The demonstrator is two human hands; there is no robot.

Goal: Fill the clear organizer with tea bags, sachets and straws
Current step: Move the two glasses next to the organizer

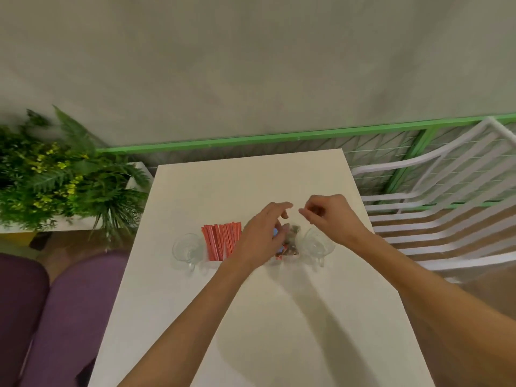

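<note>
Your left hand has a narrow grip: the fingers curve down over the middle of the clear organizer, thumb close to forefinger. A blue packet shows just under them, and I cannot tell whether you hold it or only cover it. Your right hand, at 2 o'clock from the left, draws its fingertips into a pinch with nothing visible between them.

The organizer sits mid-desk, its walls hard to make out. Red paper sticks stand packed in its 9 o'clock section, and brown and red packets lie in the 3 o'clock section. A glass cup stands just beside the 9 o'clock end, and a second glass cup beside the 3 o'clock end.

By my reading you are filling the middle section, with the task well along. Your next move calls for settling the blue packet into its section without toppling the sticks or knocking the second glass cup.
</note>
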